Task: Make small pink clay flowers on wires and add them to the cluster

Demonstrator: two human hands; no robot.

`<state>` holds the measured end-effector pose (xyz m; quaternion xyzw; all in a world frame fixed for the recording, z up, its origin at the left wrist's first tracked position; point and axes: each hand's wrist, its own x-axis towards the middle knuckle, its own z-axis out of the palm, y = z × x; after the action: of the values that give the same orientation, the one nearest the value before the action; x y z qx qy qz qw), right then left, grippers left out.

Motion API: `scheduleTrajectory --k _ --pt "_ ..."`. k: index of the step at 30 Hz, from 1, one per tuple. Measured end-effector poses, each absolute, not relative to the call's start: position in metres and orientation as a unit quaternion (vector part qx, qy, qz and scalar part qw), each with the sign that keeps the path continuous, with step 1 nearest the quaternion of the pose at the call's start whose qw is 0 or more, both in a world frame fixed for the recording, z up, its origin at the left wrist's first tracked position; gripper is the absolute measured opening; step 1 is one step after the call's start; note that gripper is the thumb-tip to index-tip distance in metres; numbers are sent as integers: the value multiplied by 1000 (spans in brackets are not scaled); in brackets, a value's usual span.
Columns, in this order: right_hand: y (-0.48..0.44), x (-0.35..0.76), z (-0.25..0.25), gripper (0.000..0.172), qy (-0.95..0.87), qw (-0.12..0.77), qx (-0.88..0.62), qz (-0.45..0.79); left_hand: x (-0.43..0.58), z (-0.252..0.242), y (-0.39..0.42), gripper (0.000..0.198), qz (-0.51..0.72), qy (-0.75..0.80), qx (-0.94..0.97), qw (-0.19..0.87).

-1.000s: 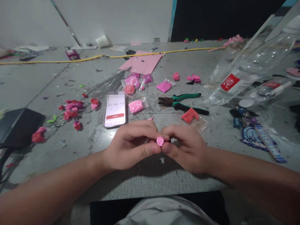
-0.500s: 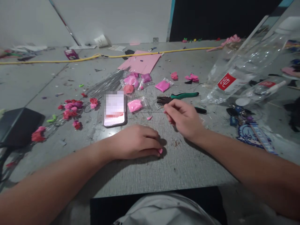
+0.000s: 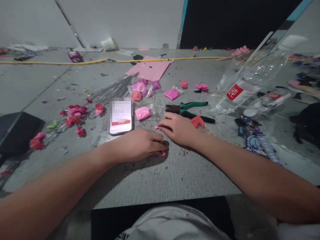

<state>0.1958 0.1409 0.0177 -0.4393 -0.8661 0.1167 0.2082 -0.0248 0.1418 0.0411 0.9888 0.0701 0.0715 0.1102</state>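
Note:
My left hand point(image 3: 141, 145) rests low on the grey table, its fingers curled and closed on a small piece of pink clay point(image 3: 163, 153) that peeks out under the fingertips. Farther forward lies my right hand point(image 3: 181, 130), thumb and fingers together at a tiny pink clay bit point(image 3: 157, 127) on the tabletop. Just beyond the right hand are green-handled pliers point(image 3: 193, 104). A red clay packet point(image 3: 197, 121) shows beside the right wrist. Left of the hands lies a phone point(image 3: 121, 116) with a lit screen, and next to it a bag of pink clay point(image 3: 143, 113).
Several clay bags point(image 3: 138, 88) and a pink sheet point(image 3: 152, 68) lie farther back, with a bundle of thin wires point(image 3: 113, 88). Red and pink clay flowers point(image 3: 75, 113) are at left. Clear bottles point(image 3: 252, 78) and a keychain point(image 3: 261, 145) stand or lie at right. A yellow cable point(image 3: 190, 59) crosses behind.
My right hand has moved left and down onto the tiny pink bit lying on the table. The red packet by its wrist has come into view. My left hand keeps its pink clay.

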Motion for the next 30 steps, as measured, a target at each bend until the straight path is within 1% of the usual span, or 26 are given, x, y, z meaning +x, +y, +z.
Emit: scheduleTrajectory --k 4,7,9,13,15,18,20,23,26,30 --pt "141 194 18 21 -875 229 -411 113 -26 42 145 24 92 70 978 174" --pt "142 196 16 13 -862 289 -392 139 -29 43 148 20 105 80 965 227" --pt "142 198 16 8 -849 331 -381 156 -29 45 150 17 136 105 956 240" --pt "138 201 20 6 -825 395 -369 165 -24 45 146 20 272 304 886 220" --pt "135 201 23 7 -817 413 -369 163 -20 42 143 22 302 384 832 264" --pt "129 199 24 9 -815 425 -362 156 -16 32 139 25 298 421 766 384" --pt "126 198 23 12 -820 425 -352 153 -14 26 137 26 305 427 728 441" --pt "124 198 22 15 -828 424 -335 149 -14 23 137 22 316 424 703 476" --pt "123 199 22 13 -826 422 -344 146 -13 28 137 18 318 418 684 505" --pt "123 199 23 12 -814 420 -374 144 -13 36 139 19 280 403 650 580"
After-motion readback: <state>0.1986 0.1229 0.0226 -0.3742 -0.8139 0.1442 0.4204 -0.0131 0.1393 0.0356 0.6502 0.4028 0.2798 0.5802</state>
